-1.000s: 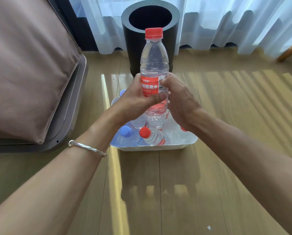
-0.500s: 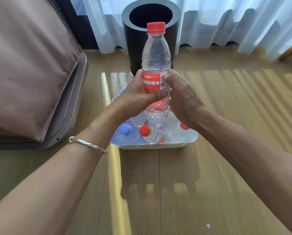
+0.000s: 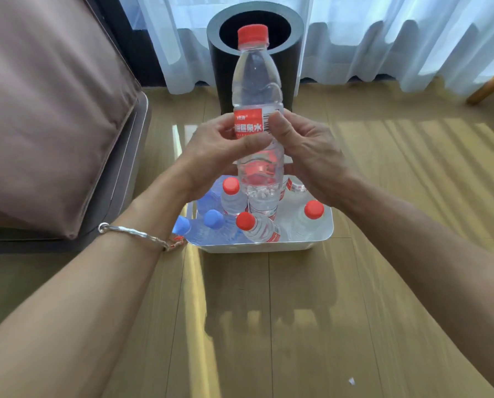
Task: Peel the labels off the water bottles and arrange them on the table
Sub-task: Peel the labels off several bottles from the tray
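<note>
I hold a clear water bottle [image 3: 256, 81] with a red cap upright above a white tray [image 3: 257, 247]. Its red label [image 3: 248, 124] wraps the middle. My left hand [image 3: 220, 147] grips the bottle around the label from the left. My right hand [image 3: 306, 150] holds it from the right, with the thumb pressed on the label's edge by the barcode. In the tray lie several more bottles, some with red caps [image 3: 245, 220] and some with blue caps [image 3: 213, 219].
A black cylindrical bin [image 3: 294, 58] stands behind the tray in front of white curtains. A brown cushion [image 3: 47, 104] on a grey base lies at the left. A small white scrap [image 3: 351, 381] lies on the wooden surface [image 3: 268, 326] near me.
The bottle has risen slightly and come nearer. My right thumb has shifted onto the label's edge near the barcode. The tray's bottles have not moved.
</note>
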The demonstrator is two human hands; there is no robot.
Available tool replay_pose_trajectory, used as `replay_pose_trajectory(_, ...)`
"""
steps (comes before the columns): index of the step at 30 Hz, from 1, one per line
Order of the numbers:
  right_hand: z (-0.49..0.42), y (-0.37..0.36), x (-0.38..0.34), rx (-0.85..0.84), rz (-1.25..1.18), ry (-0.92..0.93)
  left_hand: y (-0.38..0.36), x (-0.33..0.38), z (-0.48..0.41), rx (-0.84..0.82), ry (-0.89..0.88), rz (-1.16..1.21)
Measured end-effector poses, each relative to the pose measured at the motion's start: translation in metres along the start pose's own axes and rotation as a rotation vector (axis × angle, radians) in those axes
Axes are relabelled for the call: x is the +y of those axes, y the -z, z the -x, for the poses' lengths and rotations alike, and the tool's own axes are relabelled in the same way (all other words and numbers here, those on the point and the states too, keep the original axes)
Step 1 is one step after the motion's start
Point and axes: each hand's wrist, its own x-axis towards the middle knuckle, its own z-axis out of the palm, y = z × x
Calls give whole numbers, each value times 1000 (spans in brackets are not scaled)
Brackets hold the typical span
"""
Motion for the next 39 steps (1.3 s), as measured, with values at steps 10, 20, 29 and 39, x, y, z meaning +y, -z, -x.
replay_pose_trajectory(10, -3, 4, 7, 56, -71, -8, 4, -4, 4, 23, -19, 85)
replay_pose_trajectory(20, 0, 2, 6, 75, 253, 65, 2, -8, 4, 22, 11, -70)
replay_pose_trajectory(29, 1, 2, 12, 127, 327, 102, -7, -5, 1, 56, -30, -197)
replay_pose_trajectory(39, 0, 7, 19, 145, 506, 124, -10, -6, 2, 37, -46, -284)
